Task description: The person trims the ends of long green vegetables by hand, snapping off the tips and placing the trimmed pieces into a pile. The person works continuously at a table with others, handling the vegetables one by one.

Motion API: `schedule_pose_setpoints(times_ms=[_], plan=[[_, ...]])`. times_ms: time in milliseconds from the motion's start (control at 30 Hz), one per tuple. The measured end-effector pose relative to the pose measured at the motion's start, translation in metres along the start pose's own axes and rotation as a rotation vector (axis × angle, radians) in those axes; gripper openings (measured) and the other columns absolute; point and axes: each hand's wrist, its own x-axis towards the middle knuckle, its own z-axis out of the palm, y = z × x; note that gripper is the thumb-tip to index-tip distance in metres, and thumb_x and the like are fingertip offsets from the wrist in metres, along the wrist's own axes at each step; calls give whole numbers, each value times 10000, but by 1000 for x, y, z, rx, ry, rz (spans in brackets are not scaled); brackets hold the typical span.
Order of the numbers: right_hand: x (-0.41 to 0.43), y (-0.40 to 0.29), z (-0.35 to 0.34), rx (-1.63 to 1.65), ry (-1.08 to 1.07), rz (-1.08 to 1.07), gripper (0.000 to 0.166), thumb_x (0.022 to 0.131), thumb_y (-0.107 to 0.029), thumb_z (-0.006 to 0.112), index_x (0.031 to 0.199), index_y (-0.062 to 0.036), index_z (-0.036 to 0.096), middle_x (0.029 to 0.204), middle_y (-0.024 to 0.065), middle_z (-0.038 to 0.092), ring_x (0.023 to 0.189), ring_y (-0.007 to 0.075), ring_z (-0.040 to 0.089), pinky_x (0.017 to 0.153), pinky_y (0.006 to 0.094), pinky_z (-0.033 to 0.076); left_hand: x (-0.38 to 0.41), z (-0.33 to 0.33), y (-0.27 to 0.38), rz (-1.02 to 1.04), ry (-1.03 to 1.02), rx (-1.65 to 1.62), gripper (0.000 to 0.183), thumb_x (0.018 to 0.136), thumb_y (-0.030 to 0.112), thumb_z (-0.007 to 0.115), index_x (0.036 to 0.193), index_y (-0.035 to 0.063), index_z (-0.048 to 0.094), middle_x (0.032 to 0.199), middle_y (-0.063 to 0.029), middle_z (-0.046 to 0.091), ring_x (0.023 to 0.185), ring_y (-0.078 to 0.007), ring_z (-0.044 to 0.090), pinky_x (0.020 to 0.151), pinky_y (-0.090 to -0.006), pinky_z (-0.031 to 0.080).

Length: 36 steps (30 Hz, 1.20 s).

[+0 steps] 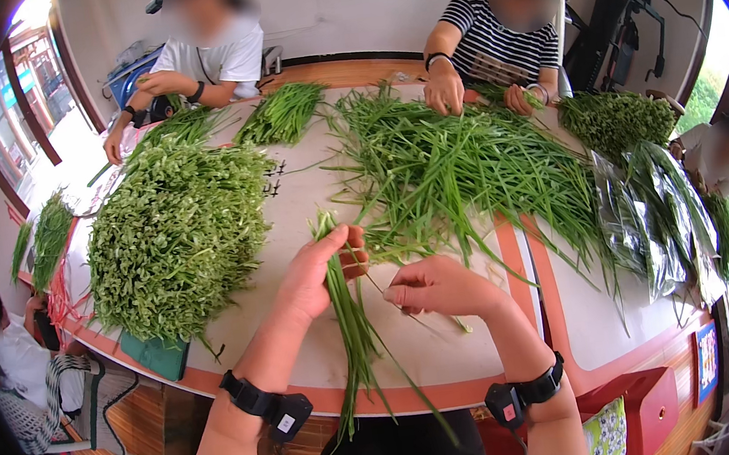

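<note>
My left hand (pixel 315 269) grips a bunch of long flat green leaves (pixel 349 325), which look like garlic chives. The pale stem ends stick up above my thumb, and the leaf tips hang past the table's front edge. Just to the right, my right hand (pixel 447 287) pinches a thin dark strand (pixel 375 282) between thumb and fingers. This strand runs up to my left fingers; whether it is wrapped round the bunch is hard to tell. Beyond my hands spreads a large loose heap of the same leaves (pixel 464 163) on the table (pixel 305 197).
A big mound of leafy greens (pixel 173 241) lies left, above a teal box (pixel 155 356). Plastic-wrapped bundles (pixel 661 229) and another leafy pile (pixel 616 121) lie right. Two people (pixel 214 63) (pixel 498 40) handle greens across the table; others sit at both sides. A red chair (pixel 643 405) stands below.
</note>
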Motion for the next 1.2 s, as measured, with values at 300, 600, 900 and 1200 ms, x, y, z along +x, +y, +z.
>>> schedule_pose_setpoints(times_ms=[300,600,900,1200], plan=[[-22,22,-29,-687,305,145,319,677,-332,661,737,-19,670,690,144,635,639,283,606,592,363,467,5,-13,-1,-80,-128,-58,249,914,259,534,1064,61,544,629,55,382,515,-62,351,503,-237,326],[-12,11,-27,-264,193,106,242,768,-186,618,929,-6,638,699,85,651,649,149,624,570,266,479,2,-14,2,-118,-166,9,219,900,241,553,1040,73,555,599,69,375,490,-49,349,479,-224,285],[-19,-5,-30,670,176,-258,273,855,-42,487,1108,36,556,905,142,651,858,205,645,707,291,501,1,-12,2,-128,-158,36,230,887,230,567,1050,70,555,591,67,367,479,-57,347,464,-231,291],[-6,-5,-10,238,439,-123,224,872,-155,601,1007,23,621,749,36,622,650,91,566,569,237,445,-5,-4,1,-175,-245,52,274,879,207,573,1127,101,532,574,72,349,464,-43,328,431,-215,281]])
